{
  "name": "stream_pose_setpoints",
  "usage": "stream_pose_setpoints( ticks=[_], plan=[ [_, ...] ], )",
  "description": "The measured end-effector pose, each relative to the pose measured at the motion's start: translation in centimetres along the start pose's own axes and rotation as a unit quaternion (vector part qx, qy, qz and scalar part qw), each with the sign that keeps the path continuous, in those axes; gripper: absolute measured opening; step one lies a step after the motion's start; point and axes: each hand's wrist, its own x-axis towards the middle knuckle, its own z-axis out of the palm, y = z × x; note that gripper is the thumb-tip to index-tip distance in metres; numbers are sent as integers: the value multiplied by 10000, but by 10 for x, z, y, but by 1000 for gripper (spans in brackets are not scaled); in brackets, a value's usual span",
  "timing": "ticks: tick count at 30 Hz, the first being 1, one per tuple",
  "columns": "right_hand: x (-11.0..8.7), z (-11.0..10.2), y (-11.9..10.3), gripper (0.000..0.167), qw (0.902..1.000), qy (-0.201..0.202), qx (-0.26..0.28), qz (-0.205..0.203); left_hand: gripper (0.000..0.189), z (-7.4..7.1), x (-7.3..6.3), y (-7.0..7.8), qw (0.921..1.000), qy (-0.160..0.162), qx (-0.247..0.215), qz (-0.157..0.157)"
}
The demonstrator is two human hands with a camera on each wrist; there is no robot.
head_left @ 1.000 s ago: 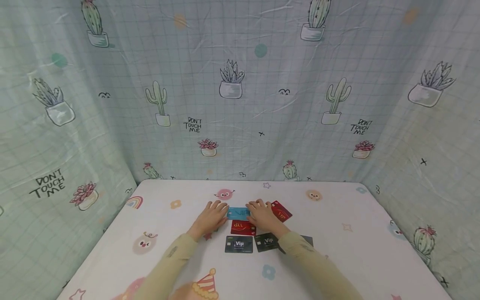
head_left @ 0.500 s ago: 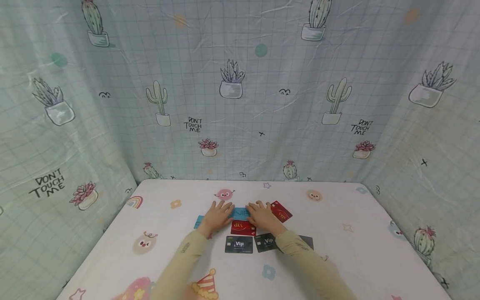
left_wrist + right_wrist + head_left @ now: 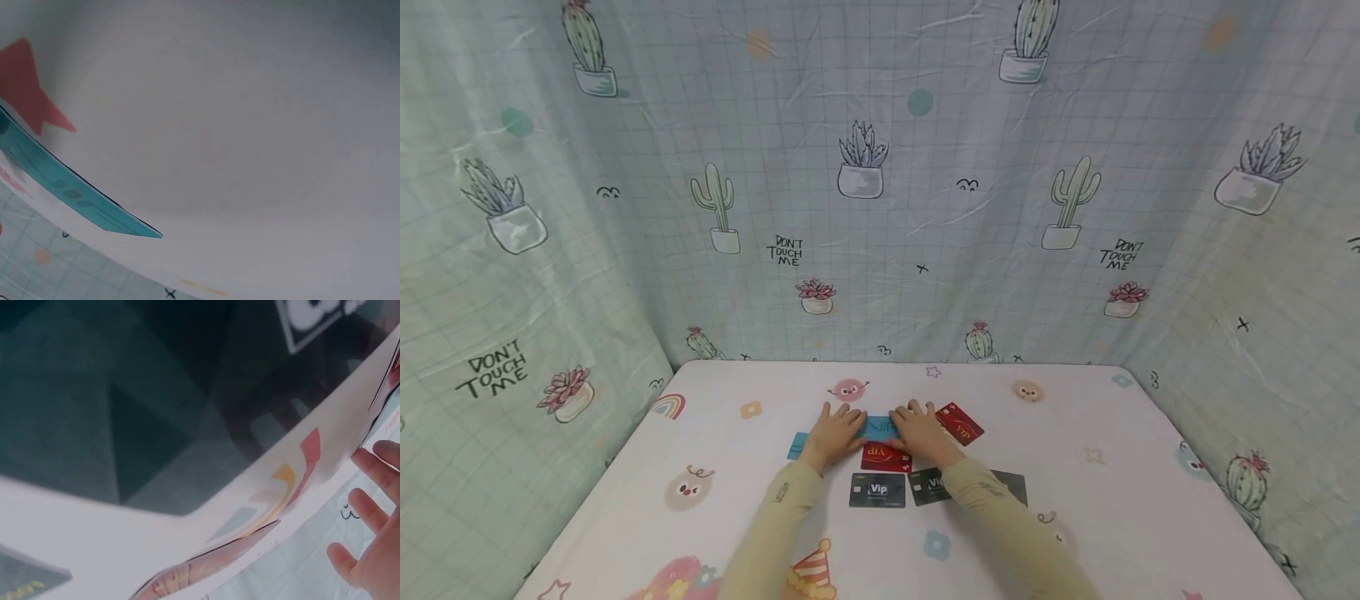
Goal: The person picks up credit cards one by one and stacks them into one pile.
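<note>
In the head view a light blue VIP card (image 3: pixel 877 428) lies flat on the table between both hands. My left hand (image 3: pixel 835 435) rests at its left end, fingers spread and reaching forward, thumb at the near edge. At the right end is my right hand (image 3: pixel 922 433), whose fingers overlap the card's edge. Just below lies a red VIP card (image 3: pixel 880 456). Straight, parted fingers (image 3: pixel 369 512) appear in the right wrist view. The left wrist view catches another blue card (image 3: pixel 75 194), but the left hand is out of that frame.
Near the wrists lie black Vip cards (image 3: pixel 877 491) in a row, one partly under the right sleeve (image 3: pixel 992 508). A second red card (image 3: pixel 961 423) lies tilted beside the right hand. Left of the left hand another blue card (image 3: pixel 797 447) shows. A patterned curtain (image 3: pixel 880 208) stands behind.
My left hand has moved right, closer to the right hand, over the left end of the blue card. The blue card at far left has come into view. The right hand has barely moved.
</note>
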Motion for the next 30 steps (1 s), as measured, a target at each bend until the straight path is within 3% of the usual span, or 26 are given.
stream_pose_setpoints(
  ticks=[11,17,30],
  plan=[
    [6,2,0,59,10000,-41,-75,34,56,7,-2,0,9986,-134,496,-116],
    [6,2,0,58,9997,-14,-230,3,55,4,-3,2,9979,-194,597,-155],
    [7,8,0,58,9987,100,-485,-115,56,1,-3,1,9979,138,626,22]
  ],
)
